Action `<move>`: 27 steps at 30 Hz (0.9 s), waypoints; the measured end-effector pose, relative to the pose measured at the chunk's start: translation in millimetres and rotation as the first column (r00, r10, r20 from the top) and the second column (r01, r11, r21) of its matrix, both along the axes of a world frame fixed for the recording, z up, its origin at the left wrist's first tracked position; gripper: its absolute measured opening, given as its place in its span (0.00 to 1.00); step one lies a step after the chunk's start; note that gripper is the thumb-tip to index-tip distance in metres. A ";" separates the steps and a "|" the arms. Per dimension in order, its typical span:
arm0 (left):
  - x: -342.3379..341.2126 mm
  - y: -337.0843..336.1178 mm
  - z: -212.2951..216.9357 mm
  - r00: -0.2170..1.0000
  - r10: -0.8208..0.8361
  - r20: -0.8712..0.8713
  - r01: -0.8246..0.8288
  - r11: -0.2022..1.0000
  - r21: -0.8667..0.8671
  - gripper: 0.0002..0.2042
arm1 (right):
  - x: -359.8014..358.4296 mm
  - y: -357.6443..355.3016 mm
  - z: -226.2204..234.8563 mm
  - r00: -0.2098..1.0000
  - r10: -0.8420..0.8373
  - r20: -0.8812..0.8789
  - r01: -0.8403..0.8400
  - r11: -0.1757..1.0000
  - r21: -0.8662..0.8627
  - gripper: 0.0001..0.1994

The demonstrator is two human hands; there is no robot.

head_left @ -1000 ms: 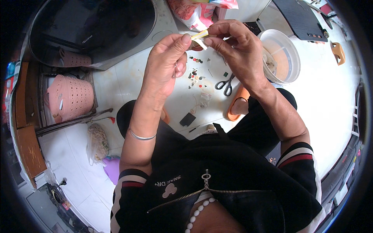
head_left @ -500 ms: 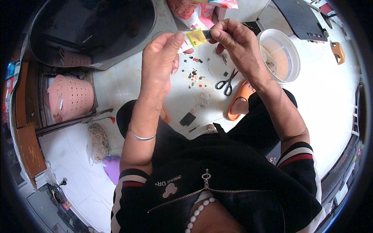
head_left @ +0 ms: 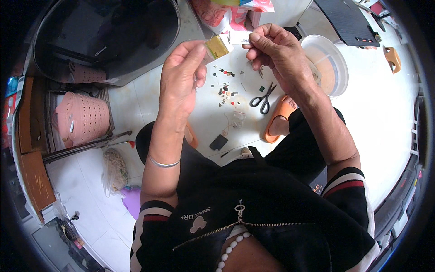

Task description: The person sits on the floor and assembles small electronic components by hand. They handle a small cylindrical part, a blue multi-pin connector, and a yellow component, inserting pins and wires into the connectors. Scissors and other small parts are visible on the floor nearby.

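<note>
My left hand (head_left: 182,72) pinches a small flat yellow packet (head_left: 217,48) with a clear edge between thumb and fingers. A small white slip (head_left: 238,37) sits in the pinch of my right hand (head_left: 280,52), right beside the packet's upper corner. Whether slip and packet touch I cannot tell. On the floor beneath lie several scattered buttons (head_left: 225,91), mostly dark with some red and pale ones. Black-handled scissors (head_left: 264,99) rest to the right of them, near a small dark green square (head_left: 262,89).
Nearer me on the floor are a small clear bag (head_left: 239,119) and a flat black piece (head_left: 219,142). A white bucket (head_left: 343,68) stands at the right. Leftward are a pink basket (head_left: 86,117) and a glossy black-fronted appliance (head_left: 108,34). Orange slippers (head_left: 282,115) are on my feet.
My hands have moved apart slightly, the left one shifting left with the yellow packet. A white slip now shows in my right fingers, where a dark piece showed before.
</note>
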State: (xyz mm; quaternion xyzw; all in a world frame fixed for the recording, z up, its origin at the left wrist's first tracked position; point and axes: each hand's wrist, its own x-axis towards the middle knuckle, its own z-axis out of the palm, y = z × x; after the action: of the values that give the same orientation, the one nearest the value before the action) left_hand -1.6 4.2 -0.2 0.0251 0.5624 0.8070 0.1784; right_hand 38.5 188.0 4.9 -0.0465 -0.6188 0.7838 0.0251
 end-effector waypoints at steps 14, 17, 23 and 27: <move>8.8 16.0 -5.7 0.984 -0.122 -0.127 0.120 0.992 -0.023 0.10 | 3.7 -18.1 -0.8 0.998 0.044 -0.038 -0.045 0.999 -0.019 0.04; 10.3 16.2 -4.3 0.986 -0.084 -0.142 0.077 0.996 -0.055 0.10 | 5.8 -18.9 -1.8 0.992 0.022 -0.128 -0.003 0.989 0.148 0.05; 13.0 18.4 -8.1 0.905 -0.071 -0.419 -0.124 0.899 -0.420 0.11 | 9.8 -25.0 -10.3 0.909 -0.039 -0.414 0.278 0.798 0.534 0.06; 11.9 18.2 -12.5 0.843 -0.097 -0.530 -0.221 0.835 -0.504 0.11 | 9.0 -25.0 -10.2 0.921 -0.037 -0.387 0.246 0.826 0.507 0.05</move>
State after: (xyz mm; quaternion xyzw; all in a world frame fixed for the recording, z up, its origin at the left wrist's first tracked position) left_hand 10.3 22.4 -12.7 0.1779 0.7961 0.5783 -0.0131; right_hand 47.5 163.0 -5.3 0.0603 -0.7957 0.5651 0.2094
